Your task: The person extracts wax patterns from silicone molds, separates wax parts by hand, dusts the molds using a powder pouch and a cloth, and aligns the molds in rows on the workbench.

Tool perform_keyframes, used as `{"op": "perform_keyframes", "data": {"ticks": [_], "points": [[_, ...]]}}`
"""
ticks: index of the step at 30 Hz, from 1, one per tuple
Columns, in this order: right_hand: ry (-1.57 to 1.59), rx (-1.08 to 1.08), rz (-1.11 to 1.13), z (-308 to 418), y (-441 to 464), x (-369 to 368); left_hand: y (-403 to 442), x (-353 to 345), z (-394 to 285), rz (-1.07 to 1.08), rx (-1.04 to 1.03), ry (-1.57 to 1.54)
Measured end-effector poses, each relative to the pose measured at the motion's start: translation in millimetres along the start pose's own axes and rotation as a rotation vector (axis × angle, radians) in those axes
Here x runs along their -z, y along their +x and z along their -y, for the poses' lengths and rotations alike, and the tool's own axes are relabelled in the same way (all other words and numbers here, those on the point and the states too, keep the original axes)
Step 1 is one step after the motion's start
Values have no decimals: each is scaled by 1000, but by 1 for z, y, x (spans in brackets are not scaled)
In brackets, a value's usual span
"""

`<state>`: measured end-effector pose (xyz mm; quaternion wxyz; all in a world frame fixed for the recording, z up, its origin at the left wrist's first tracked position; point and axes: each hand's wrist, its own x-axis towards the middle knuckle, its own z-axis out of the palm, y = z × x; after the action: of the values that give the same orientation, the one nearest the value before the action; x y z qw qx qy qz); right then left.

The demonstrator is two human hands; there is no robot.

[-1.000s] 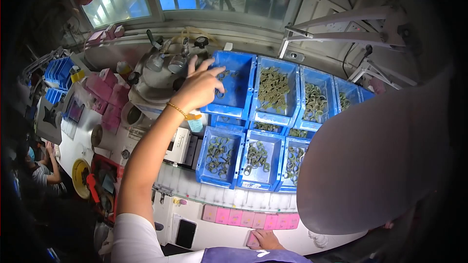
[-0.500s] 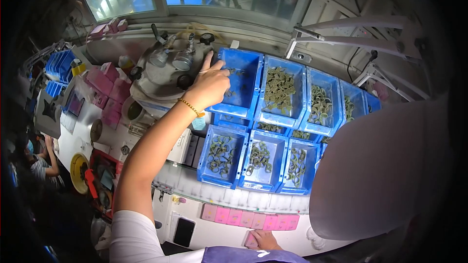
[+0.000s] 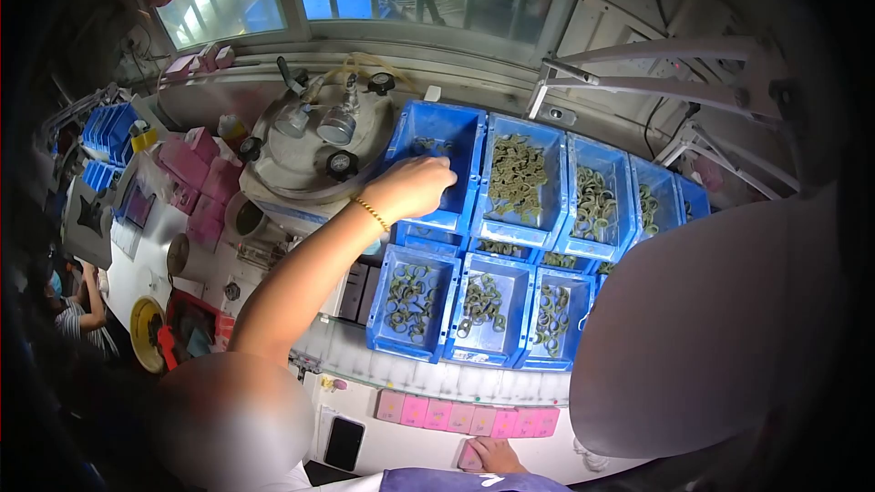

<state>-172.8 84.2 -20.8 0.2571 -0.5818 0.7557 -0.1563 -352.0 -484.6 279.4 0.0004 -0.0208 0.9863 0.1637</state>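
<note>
The small rings [image 3: 434, 144] lie in the back row's leftmost blue bin [image 3: 465, 129], mostly toward its far side, partly hidden by your left hand [image 3: 412, 189]. That hand reaches over the bin's near left part with its fingers curled downward; whether they pinch a ring or hold nothing, I cannot tell. A yellow bracelet [image 3: 372, 215] circles your wrist. Just right of that bin, the next bin [image 3: 554, 144] carries a dense heap of rings, and more bins of rings continue rightward. Nearer you, a front row of bins [image 3: 483, 344] holds looser rings. To the left of your reach sits a round metal pot [image 3: 292, 164] with a gauge [image 3: 337, 127]. Below, pink blocks [image 3: 460, 416] stand in a line, and your right hand [image 3: 498, 456] touches a separate block [image 3: 469, 458]; I cannot tell whether it grips it or merely rests there. A phone [image 3: 344, 443] lies to its left, and a co-worker [image 3: 87, 314] sits far left
</note>
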Motion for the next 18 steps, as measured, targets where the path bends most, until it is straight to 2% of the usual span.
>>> {"op": "perform_keyframes", "data": {"ticks": [1,3,5,7,10,15,18], "points": [[-6,-6,9,1,0,1,-4,6,1,2,-1,2],[-12,-10,21,2,-1,2,-8,17,9,-1,-166,-93],[-8,5,2,-1,-1,-1,-6,32,21,-269,-48,-56],[6,4,1,-3,0,-3,0,60,27,-351,116,50],[18,0,7,-1,-3,-1,5,58,37,-396,124,204],[-51,46,-39,-9,-2,-13,18,26,41,-304,193,397],[12,-27,10,-12,-6,-22,20,25,31,-183,287,417]]}}
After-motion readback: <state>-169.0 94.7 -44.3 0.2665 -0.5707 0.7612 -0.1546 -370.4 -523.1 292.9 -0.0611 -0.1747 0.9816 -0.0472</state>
